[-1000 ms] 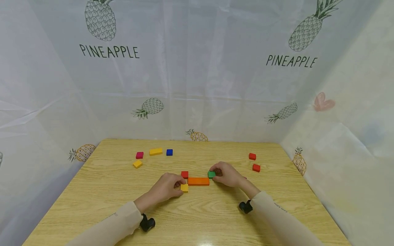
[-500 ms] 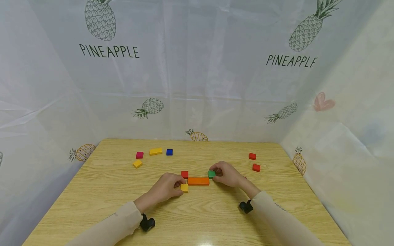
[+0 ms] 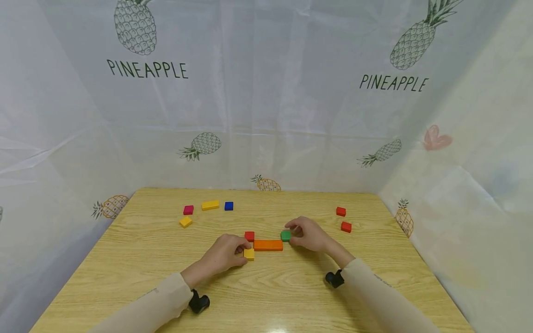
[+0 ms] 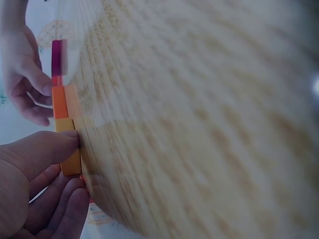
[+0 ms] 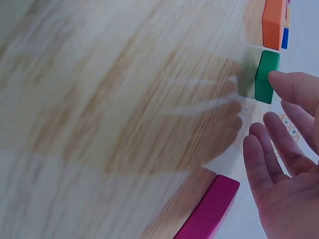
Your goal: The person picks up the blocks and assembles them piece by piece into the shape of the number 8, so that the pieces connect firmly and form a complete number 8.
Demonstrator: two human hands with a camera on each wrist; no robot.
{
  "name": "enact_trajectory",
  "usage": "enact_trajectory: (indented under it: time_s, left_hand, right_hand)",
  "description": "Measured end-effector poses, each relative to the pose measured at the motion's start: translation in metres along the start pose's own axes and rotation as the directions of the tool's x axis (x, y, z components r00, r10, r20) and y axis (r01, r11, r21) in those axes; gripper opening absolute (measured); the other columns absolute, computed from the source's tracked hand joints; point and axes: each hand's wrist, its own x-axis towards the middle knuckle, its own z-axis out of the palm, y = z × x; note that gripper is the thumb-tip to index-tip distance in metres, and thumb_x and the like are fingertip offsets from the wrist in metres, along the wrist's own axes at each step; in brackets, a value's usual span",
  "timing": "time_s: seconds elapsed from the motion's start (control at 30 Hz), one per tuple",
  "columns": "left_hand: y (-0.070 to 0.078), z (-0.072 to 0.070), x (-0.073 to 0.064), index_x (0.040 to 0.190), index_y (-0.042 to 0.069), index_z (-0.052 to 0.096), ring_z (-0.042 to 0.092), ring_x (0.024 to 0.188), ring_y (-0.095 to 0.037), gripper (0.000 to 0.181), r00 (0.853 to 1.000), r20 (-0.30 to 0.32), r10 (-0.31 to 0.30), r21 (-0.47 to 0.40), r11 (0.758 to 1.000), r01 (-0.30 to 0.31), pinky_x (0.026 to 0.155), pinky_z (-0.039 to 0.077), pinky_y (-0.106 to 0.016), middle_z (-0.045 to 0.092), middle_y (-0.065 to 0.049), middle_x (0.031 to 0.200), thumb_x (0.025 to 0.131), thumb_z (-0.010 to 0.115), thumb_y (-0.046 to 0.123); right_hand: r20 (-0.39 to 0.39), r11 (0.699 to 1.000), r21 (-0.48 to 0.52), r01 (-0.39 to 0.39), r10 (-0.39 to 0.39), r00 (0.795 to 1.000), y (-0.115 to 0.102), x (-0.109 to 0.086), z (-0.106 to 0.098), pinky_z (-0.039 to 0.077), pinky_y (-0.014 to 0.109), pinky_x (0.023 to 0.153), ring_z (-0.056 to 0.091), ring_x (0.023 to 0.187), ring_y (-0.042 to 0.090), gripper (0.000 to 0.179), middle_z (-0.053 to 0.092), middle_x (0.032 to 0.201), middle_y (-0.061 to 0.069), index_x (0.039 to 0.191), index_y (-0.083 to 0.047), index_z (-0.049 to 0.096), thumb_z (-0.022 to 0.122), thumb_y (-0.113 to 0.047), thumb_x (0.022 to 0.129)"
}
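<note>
My left hand (image 3: 225, 253) pinches a small yellow block (image 3: 249, 255) between thumb and fingers on the table. The block lies at the near left corner of a long orange block (image 3: 268, 245). A red block (image 3: 249, 236) sits at the orange block's far left corner. By its far right corner lies a green block (image 3: 285, 236). My right hand (image 3: 310, 235) is beside the green block, fingers spread and off it. In the right wrist view the thumb tip overlaps the edge of the green block (image 5: 267, 77).
At the back left lie a magenta block (image 3: 189, 210), a long yellow block (image 3: 210, 205), a blue block (image 3: 229, 206) and another yellow block (image 3: 185, 222). Two red blocks (image 3: 341, 211) lie at the right. A magenta bar (image 5: 209, 209) is near my right hand. Pineapple-print cloth (image 3: 266, 115) encloses the table.
My right hand has let go of the green block, its fingers spreading and shifting slightly right and away. The left hand and the blocks have stayed in place.
</note>
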Motion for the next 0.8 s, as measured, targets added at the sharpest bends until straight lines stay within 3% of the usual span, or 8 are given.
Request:
enact_trajectory:
  time_s: [0.33,0.47,0.8]
  left_hand:
    - [-0.001,0.001,0.001,0.110,0.010,0.080,0.063,0.085,-0.011,0.027,1.000,0.000,0.002,0.006,1.000,-0.002,0.080,0.057,-0.029,0.076,0.002,0.102,0.084,0.091,0.010]
    - [-0.002,0.001,0.001,0.110,0.010,0.080,0.063,0.085,-0.010,0.028,1.000,-0.002,0.006,0.007,1.000,-0.006,0.081,0.058,-0.030,0.076,0.002,0.102,0.084,0.091,0.010]
    - [-0.002,0.002,0.001,0.111,0.010,0.080,0.064,0.086,-0.010,0.028,1.000,-0.001,0.013,0.006,1.000,-0.013,0.081,0.058,-0.030,0.077,0.001,0.103,0.084,0.090,0.009]
  right_hand:
    - [-0.068,1.000,-0.010,-0.026,0.025,0.997,0.013,-0.009,-0.016,0.057,0.051,0.095,0.067,0.108,0.033,0.039,0.069,0.125,0.018,0.135,0.000,0.068,0.077,-0.007,0.097]
    - [-0.122,1.000,-0.012,0.007,-0.009,0.992,0.020,-0.017,-0.027,0.058,0.054,0.093,0.067,0.107,0.039,0.039,0.068,0.124,0.022,0.134,0.003,0.068,0.077,-0.006,0.097]
    - [-0.218,0.999,-0.029,-0.046,0.039,0.975,0.040,-0.044,-0.054,0.055,0.060,0.092,0.064,0.114,0.042,0.039,0.068,0.126,0.021,0.133,0.001,0.068,0.078,-0.006,0.096]
